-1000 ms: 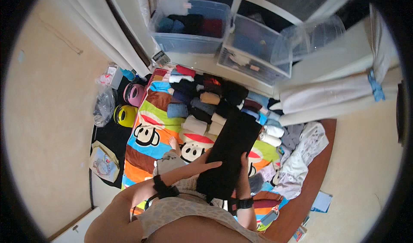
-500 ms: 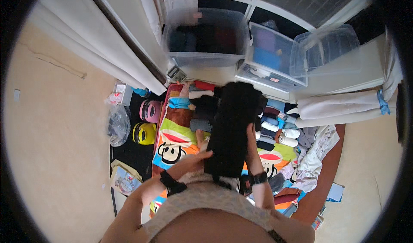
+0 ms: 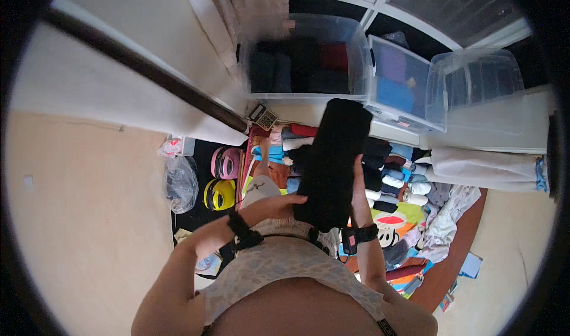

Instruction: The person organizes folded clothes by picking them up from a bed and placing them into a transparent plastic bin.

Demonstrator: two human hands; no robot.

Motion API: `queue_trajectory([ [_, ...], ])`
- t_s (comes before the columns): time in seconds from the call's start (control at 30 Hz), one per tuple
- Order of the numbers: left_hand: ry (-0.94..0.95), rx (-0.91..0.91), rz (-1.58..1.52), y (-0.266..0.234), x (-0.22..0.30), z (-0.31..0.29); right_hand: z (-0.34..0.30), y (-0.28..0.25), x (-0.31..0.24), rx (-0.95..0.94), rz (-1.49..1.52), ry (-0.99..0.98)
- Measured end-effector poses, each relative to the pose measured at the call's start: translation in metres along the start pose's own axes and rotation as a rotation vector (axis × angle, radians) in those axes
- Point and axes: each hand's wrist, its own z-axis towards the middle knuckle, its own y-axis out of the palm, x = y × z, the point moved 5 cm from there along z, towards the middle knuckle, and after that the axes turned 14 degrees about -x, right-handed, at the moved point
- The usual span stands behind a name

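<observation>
An upright, long bundle of black folded clothing point(image 3: 333, 163) is held in front of my body, above a bed covered with clothes. My left hand point(image 3: 280, 207) presses on its near left side, thumb lying on the black cloth. On the opposite side my right hand point(image 3: 358, 187) grips it, fingers stretched along the edge. Most of the fingers are hidden behind the bundle. Rows of rolled clothes point(image 3: 392, 179) lie behind and to the right of it on the printed blanket point(image 3: 409, 212). A leg in white cloth point(image 3: 259, 188) shows left of the bundle.
Beyond the bed stands a clear plastic bin point(image 3: 355, 68) holding dark and red clothes. Beside it are another clear bin point(image 3: 436, 122) and a clear lid or bin point(image 3: 475, 101). A calculator point(image 3: 263, 117) lies near the bed's corner. Pink point(image 3: 225, 162) and yellow point(image 3: 219, 194) rounded things sit left.
The black bundle has shifted a little farther away and to the right in the picture, still between both hands. The leg in white cloth has come into view at left, and the whole view has shifted.
</observation>
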Motion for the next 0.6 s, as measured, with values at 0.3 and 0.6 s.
queue_trajectory([
  [0.3,-0.218,0.064,0.122,-0.040,0.169,0.015,0.087,0.033,-0.011,0.348,0.292,-0.166],
  [0.6,-0.074,0.083,0.783,-0.110,0.281,0.030,0.188,0.008,-0.021,0.515,0.109,-0.323],
])
